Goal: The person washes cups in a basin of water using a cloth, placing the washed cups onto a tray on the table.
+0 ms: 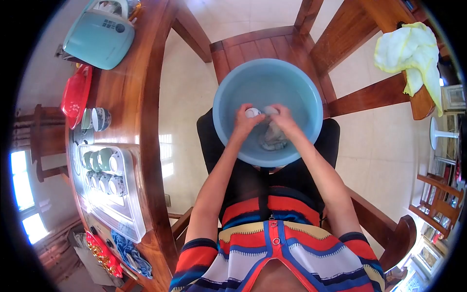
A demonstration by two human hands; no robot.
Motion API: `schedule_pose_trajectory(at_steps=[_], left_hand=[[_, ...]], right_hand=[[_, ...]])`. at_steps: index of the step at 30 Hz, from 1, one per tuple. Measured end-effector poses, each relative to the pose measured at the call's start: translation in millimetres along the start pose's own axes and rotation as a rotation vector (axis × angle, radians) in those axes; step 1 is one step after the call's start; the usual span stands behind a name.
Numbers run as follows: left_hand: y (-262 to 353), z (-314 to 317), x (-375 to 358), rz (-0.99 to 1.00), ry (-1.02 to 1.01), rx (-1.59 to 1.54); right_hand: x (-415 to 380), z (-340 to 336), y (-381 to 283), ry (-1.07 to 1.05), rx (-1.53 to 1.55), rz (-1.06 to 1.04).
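A round blue basin [231, 146] with water in it rests on a wooden chair seat and over my lap. Inside it, my left hand [245, 118] is closed around a small white cup [252, 113]. My right hand [283, 118], just beside it, has its fingers closed on a grayish cloth [275, 134], whose lower part hangs down into the water. The two hands are close together near the basin's middle.
On the wooden table [151, 97] at left are a clear tray [138, 214] with several small cups, two bowls [101, 119], a red dish [78, 97] and a light blue appliance [99, 39]. A yellow-edged cloth [408, 51] hangs over a chair at right.
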State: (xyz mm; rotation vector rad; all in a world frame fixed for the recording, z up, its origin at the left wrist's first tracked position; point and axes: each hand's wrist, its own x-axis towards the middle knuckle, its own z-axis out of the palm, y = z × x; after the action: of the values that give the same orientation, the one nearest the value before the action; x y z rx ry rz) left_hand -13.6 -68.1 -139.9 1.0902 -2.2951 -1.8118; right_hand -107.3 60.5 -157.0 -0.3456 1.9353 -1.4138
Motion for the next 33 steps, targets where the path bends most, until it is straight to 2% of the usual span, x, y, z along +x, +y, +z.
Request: schedule_pose_trajectory(at_steps=[1, 2, 3, 4, 6, 7, 9, 11, 13, 14, 15, 16, 17, 19, 20, 22, 23, 25, 26, 28, 30, 31, 32, 33], left_hand=[[5, 0, -5, 0.046, 0.130, 0.205], [7, 1, -9, 0.045, 0.131, 0.205], [7, 5, -13, 0.103, 0.168, 0.370], [7, 8, -14, 0.163, 0.201, 0.533], [0, 13, -11, 0.241, 0.184, 0.551], [-4, 13, -9, 0.317, 0.173, 0.574], [-8, 9, -7, 0.306, 0.105, 0.491], [-6, 4, -7, 0.293, 0.040, 0.411], [-10, 3, -2, 0.195, 0.016, 0.136], [-16, 4, 2, 0.197, 0.014, 0.137], [-21, 5, 5, 0.094, 0.045, -0.012], [-27, 5, 8, -0.010, 0.078, -0.161], [-34, 3, 12, -0.008, 0.079, -0.162], [-20, -7, 7, -0.428, -0.130, -0.426], [-12, -7, 3, -0.426, -0.128, -0.426], [4, -5, -6, -0.338, -0.130, -0.205], [-2, -2, -4, -0.338, -0.130, -0.204], [-14, 4, -1, -0.082, -0.107, -0.161], [-20, 6, 2, -0.080, -0.108, -0.163], [-16, 5, 0, 0.146, -0.019, 0.103], [-5, 5, -7, 0.160, -0.009, 0.159], [-1, 5, -9, 0.171, 0.002, 0.216], [-6, 7, -7, 0.169, 0.003, 0.214], [-12, 10, -5, 0.232, 0.025, 0.063]], right_hand=[[-2, 1, -4, -0.002, 0.000, 0.000], [-4, 1, -8, 0.094, -0.141, -0.044], [-8, 3, -12, 0.192, -0.283, -0.087], [-11, 6, -11, 0.196, -0.285, -0.085], [-18, 11, -13, 0.074, -0.348, -0.398], [-21, 11, -15, 0.078, -0.348, -0.398], [-25, 12, -18, -0.030, -0.339, -0.341], [-17, 11, -4, -0.012, -0.324, -0.324], [-17, 9, -10, 0.012, -0.311, -0.307], [-17, 4, -12, -0.020, -0.286, -0.219], [-19, 1, -18, -0.053, -0.262, -0.130], [-21, 0, -20, -0.053, -0.263, -0.131], [-24, 0, -24, -0.032, -0.282, -0.146], [-25, 1, -24, -0.013, -0.301, -0.163], [-24, 2, -23, -0.005, -0.282, -0.149], [-18, 2, -12, 0.004, -0.262, -0.136], [-13, 3, -3, 0.072, -0.320, -0.129], [-8, 2, 3, 0.144, -0.381, -0.124], [-6, 3, 5, 0.161, -0.422, -0.120], [-7, 4, 1, 0.181, -0.464, -0.117], [-11, 6, -5, 0.035, -0.061, -0.125], [-17, 7, -14, 0.034, -0.061, -0.125], [-25, 9, -22, 0.020, -0.110, -0.285], [-30, 11, -25, 0.007, -0.157, -0.443]])
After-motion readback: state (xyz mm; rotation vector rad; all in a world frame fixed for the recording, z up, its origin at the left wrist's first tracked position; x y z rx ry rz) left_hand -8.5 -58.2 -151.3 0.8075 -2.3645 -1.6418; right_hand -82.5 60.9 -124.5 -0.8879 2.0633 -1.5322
